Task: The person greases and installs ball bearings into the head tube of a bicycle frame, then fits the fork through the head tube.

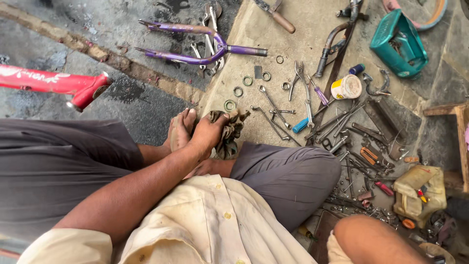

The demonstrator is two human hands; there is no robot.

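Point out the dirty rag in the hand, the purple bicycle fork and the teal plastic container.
dirty crumpled rag (229, 134), head view, its bunched middle.
purple metal bicycle fork (215, 46), head view, the crown bend.
teal plastic container (398, 46), head view, its side wall.

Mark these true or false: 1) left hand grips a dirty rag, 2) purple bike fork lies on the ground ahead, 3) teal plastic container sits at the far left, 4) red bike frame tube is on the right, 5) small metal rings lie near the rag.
1) True: the left hand grips the dirty rag, which lies by the bare foot.
2) True: the purple fork lies on the ground ahead.
3) False: the teal container is at the upper right.
4) False: the red frame tube is on the left.
5) True: metal rings lie just beyond the rag.
The right hand is out of view.
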